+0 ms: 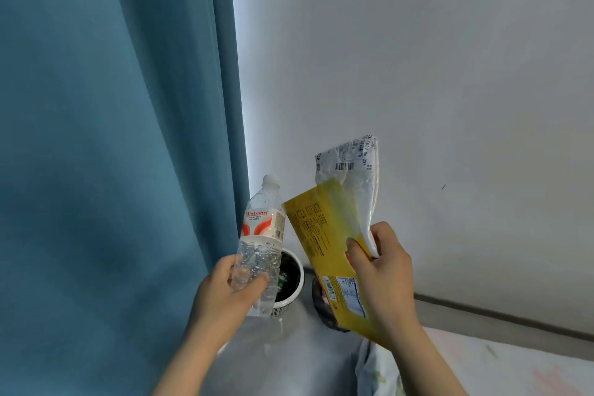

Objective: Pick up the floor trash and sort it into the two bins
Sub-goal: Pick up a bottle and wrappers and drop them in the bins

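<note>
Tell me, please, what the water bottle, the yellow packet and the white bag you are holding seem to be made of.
Water bottle: clear, thin, glossy plastic; it is see-through, and its lower body is ribbed and crinkled.
Yellow packet: probably plastic film or coated paper; the printed surface is smooth with a slight sheen.
White bag: likely soft plastic mailer film; it is wrinkled and limp, with barcodes on it.

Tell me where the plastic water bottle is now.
In the head view, the water bottle is gripped by the left hand, left of the yellow packet and above the white bin.
</note>
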